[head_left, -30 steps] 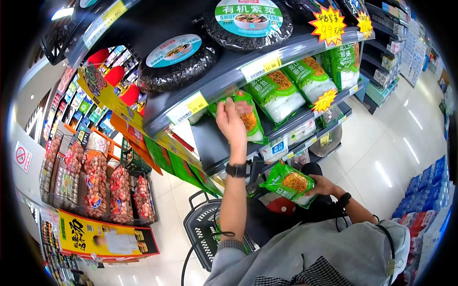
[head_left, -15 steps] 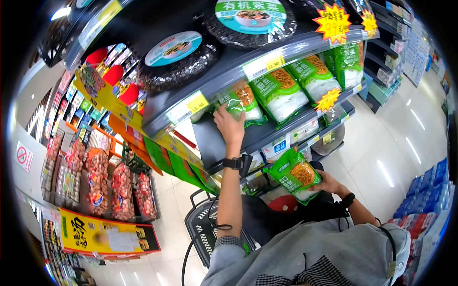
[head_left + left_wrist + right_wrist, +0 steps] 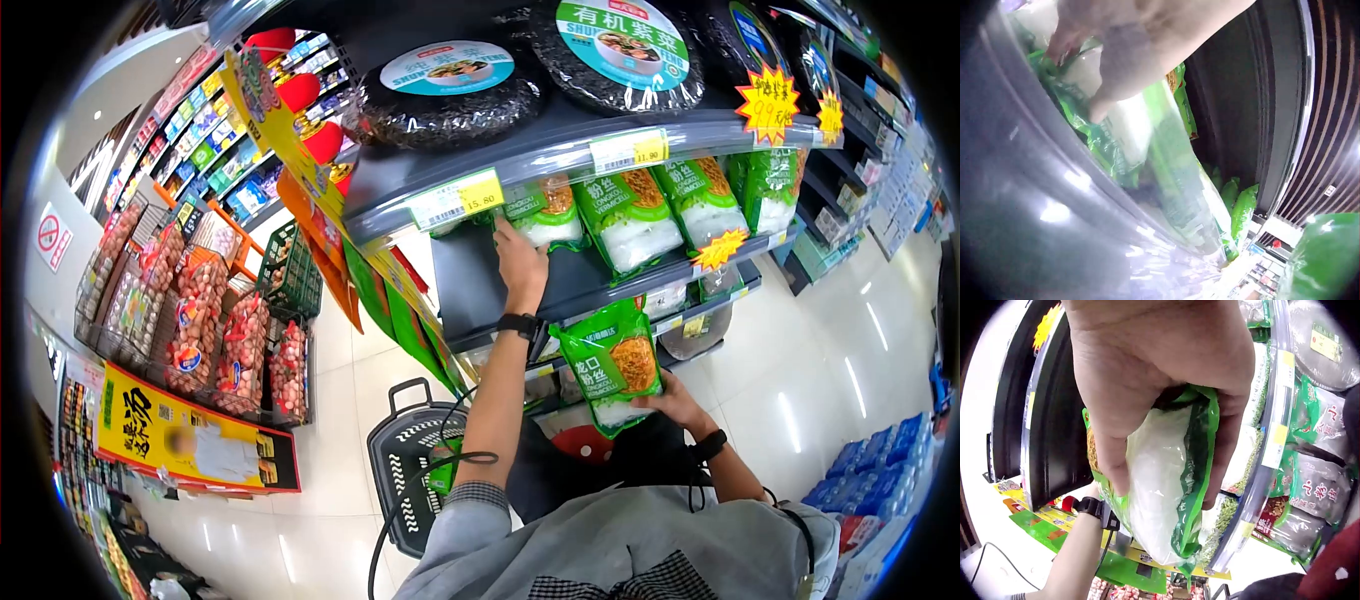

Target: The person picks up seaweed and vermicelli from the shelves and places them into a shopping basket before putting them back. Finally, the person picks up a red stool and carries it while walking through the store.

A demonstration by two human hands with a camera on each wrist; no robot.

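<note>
My left hand [image 3: 522,268] reaches to the shelf and grips the near end of a green-and-white vermicelli packet [image 3: 550,228], the leftmost of the row. In the left wrist view, its thumb and fingers [image 3: 1100,107] spread across the packet's clear wrapper. The packet's far part is hidden under the shelf edge above. Lower down, in front of the body, my right hand [image 3: 680,400] holds another vermicelli packet [image 3: 610,368], label up. The right wrist view shows thumb and fingers on opposite sides of that packet [image 3: 1157,481].
More vermicelli packets [image 3: 632,235] stand in line to the right. Round seaweed packs [image 3: 440,90] lie on the shelf above, behind a price rail [image 3: 460,200]. A dark shopping basket [image 3: 385,450] with a green item inside sits on the floor. Netted bulbs [image 3: 245,350] hang in racks at left.
My left hand has come down from over the shelf packet to its near end, and that packet now lies farther back and straighter. The held packet has turned more upright. The view has shifted.
</note>
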